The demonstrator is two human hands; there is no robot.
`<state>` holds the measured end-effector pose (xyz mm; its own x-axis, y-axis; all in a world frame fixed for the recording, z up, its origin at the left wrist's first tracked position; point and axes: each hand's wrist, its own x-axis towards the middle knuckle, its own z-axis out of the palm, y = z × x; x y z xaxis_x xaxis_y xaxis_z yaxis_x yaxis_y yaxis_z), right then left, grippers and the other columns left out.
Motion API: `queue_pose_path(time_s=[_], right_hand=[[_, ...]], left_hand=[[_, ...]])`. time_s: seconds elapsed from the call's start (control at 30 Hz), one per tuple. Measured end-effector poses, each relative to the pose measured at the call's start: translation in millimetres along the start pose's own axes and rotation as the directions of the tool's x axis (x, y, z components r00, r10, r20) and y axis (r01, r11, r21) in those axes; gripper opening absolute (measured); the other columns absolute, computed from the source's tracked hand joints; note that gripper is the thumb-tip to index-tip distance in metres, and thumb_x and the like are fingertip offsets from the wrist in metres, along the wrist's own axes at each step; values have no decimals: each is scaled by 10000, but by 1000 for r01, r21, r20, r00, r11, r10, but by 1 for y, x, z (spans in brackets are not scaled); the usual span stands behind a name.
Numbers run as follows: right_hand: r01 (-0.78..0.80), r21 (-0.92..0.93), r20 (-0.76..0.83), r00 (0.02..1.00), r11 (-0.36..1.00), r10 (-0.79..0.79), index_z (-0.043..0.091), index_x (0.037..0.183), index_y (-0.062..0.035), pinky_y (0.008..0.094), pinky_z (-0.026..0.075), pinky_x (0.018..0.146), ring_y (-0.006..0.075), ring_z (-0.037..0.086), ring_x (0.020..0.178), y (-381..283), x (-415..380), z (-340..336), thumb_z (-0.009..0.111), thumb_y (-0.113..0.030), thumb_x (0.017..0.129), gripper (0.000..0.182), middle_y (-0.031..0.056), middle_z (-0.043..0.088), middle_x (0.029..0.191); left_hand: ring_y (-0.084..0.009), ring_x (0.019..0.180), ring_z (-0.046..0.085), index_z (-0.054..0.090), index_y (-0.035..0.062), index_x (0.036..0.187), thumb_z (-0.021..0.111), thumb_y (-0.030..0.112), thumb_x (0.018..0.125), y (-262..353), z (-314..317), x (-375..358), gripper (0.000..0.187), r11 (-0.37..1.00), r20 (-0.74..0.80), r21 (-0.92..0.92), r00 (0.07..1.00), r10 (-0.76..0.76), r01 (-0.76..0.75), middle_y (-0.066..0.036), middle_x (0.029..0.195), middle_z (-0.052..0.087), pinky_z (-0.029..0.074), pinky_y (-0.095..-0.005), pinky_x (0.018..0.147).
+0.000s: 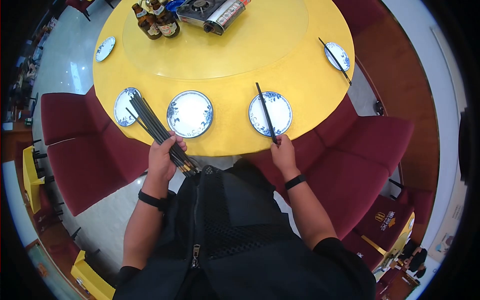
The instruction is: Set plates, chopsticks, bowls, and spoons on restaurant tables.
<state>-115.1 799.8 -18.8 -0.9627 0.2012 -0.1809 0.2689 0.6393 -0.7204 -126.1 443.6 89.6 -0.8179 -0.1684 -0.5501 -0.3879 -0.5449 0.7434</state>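
Observation:
My left hand (165, 156) is wrapped around a thick bundle of dark chopsticks (152, 122), whose tips fan out over the table's front edge. In my right hand (284, 154) is the near end of a pair of black chopsticks (266, 111). That pair lies across a white plate with a blue floral rim (282, 112). Between my hands sits another such plate (190, 114) with nothing on it. The bundle partly covers a third plate (123, 111) at the left. At the far right, chopsticks (334, 56) rest across a plate (341, 52).
A glass turntable (215, 62) covers the middle of the yellow round table (225, 145). On it stand brown bottles (159, 21) and a portable gas stove (212, 14). A small plate (105, 49) lies at the far left. Dark red chairs (87, 165) flank me on both sides.

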Motion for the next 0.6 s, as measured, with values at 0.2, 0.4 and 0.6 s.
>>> queue_pose_path(time_s=[0.2,0.4,0.6], right_hand=[[22,-131,-86,996,991,-34,579,1005,41,424,488,782,351,598,872,-10,-1,-8,655,-152,830,271,202,589,960],[201,-114,-88,974,973,-211,592,1042,37,371,495,765,274,607,835,-93,-14,-1,644,-154,871,261,156,599,938],[7,437,588,754,899,-292,631,1000,46,313,496,715,147,623,808,-203,-38,87,609,-242,929,297,116,679,905]], left_hand=[[-224,754,632,509,-10,1074,576,42,904,2,-12,5,190,998,14,-62,1000,11,-10,-128,861,618,554,-356,719],[-301,925,675,520,-14,1094,566,36,910,16,-25,0,197,971,123,-231,992,-27,55,-194,997,651,566,-417,851],[-316,1071,627,512,-8,1126,559,32,914,23,-45,-2,221,959,229,-272,973,-18,82,-224,1104,636,516,-419,952]])
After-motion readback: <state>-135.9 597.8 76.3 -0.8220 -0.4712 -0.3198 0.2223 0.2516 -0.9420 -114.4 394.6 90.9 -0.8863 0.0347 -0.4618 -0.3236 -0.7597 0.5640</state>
